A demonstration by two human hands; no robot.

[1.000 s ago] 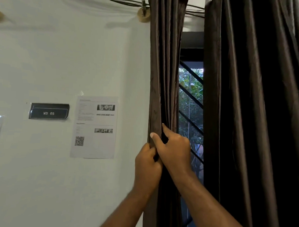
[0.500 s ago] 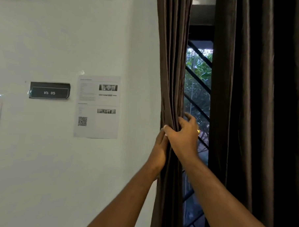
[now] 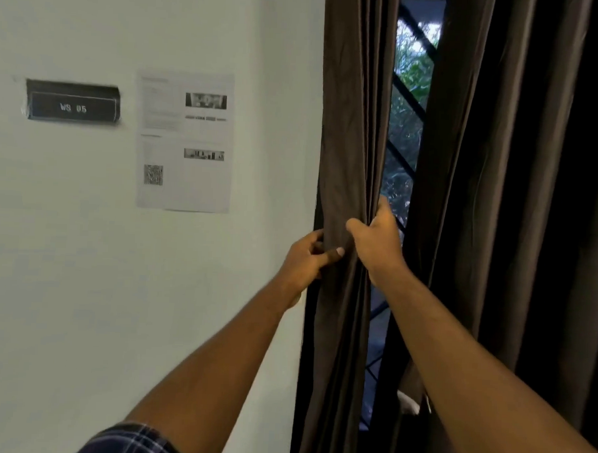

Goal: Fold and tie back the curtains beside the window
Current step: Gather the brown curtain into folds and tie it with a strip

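A dark brown left curtain point(image 3: 350, 125) hangs bunched into narrow pleats beside the window point(image 3: 407, 104). My left hand point(image 3: 306, 259) grips its left edge from the wall side, thumb across the front of the cloth. My right hand point(image 3: 377, 241) grips the bundle's right edge, fingers wrapped behind the fabric. Both hands squeeze the pleats together at about mid-height. A second, wider brown curtain point(image 3: 518, 201) hangs to the right, untouched. No tie-back is visible.
The white wall point(image 3: 82, 285) on the left carries a black sign reading WS 05 point(image 3: 72, 101) and a taped paper sheet with a QR code point(image 3: 185, 141). A black diagonal grille point(image 3: 409, 97) crosses the window, with greenery outside.
The view has tilted downward, so the curtain rod and cables left the frame. My left hand has slid from under the right hand to the curtain's left edge; both still hold the bundle.
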